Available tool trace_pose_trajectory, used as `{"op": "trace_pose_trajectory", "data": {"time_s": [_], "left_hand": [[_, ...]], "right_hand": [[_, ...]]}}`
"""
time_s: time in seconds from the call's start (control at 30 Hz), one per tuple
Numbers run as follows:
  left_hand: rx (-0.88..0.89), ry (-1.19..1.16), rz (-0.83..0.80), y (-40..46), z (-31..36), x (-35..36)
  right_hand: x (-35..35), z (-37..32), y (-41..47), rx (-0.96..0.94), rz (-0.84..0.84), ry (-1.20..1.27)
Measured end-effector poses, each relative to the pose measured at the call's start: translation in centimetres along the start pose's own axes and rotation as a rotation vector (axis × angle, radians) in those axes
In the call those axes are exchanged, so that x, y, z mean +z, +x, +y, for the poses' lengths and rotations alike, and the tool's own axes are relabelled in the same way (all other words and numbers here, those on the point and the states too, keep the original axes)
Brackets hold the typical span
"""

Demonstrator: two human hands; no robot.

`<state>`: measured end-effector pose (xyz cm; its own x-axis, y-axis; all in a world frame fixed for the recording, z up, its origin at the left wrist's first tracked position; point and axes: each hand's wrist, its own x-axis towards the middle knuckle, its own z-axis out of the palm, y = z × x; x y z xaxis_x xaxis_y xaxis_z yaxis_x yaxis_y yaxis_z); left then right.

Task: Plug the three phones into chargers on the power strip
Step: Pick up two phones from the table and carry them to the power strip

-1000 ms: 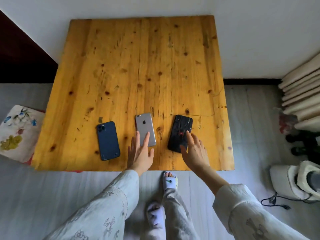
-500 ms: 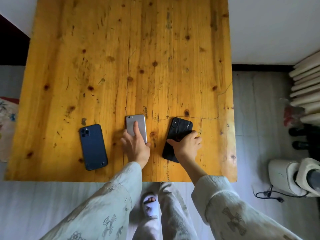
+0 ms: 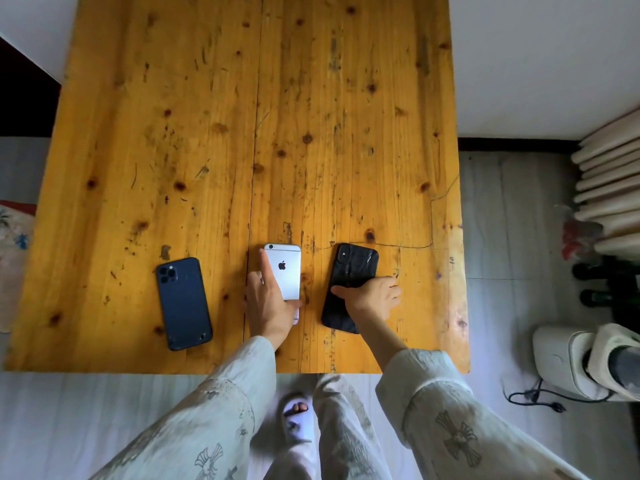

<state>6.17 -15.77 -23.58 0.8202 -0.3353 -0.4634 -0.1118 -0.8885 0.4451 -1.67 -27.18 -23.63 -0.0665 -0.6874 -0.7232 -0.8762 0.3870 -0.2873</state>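
Barely begun — left hand (image 3: 270, 304) grasps silver phone (image 3: 286, 268), right hand (image 3: 374, 296) black phone (image 3: 351, 271); blue phone (image 3: 183, 303) lies untouched, none plugged in.

Left hand (image 3: 270, 303) index extended, right hand (image 3: 374, 296) curled

Three phones lie flat, backs up, in a row close to the near edge of the wooden table (image 3: 311, 116). The dark blue phone (image 3: 183, 303) is in the table's left half, camera cluster at its far end, top tilted slightly left, untouched. The silver phone (image 3: 285, 268) is at about the table's mid-width, its near end gripped by the left hand (image 3: 270, 306), forefinger along its left side. The black phone (image 3: 353, 271) is in the table's right half, top leaning right, with the right hand (image 3: 374, 296) gripping across its middle.
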Motion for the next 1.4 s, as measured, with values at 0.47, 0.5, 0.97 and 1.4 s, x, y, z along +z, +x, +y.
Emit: {"op": "trace_pose_trajectory", "data": {"time_s": [0.47,0.5,0.97,1.4], "left_hand": [[-0.098,-0.424,-0.17,-0.4,-0.2,0.6],[-0.092,-0.419,-0.173,-0.4,-0.2,0.6],[-0.151,-0.383,-0.359,-1.1,-0.3,-3.3],[0.361,-0.472,-0.657,-15.2,7.6,-6.9]], "right_hand": [[1.2,-0.7,-1.0,-0.08,-0.028,-0.017],[1.3,-0.7,-1.0,-0.1,-0.047,-0.007],[-4.7,2.3,-3.7,-0.166,-0.213,0.342],[-17.5,18.1,-18.6,-0.174,0.163,0.931]]}}
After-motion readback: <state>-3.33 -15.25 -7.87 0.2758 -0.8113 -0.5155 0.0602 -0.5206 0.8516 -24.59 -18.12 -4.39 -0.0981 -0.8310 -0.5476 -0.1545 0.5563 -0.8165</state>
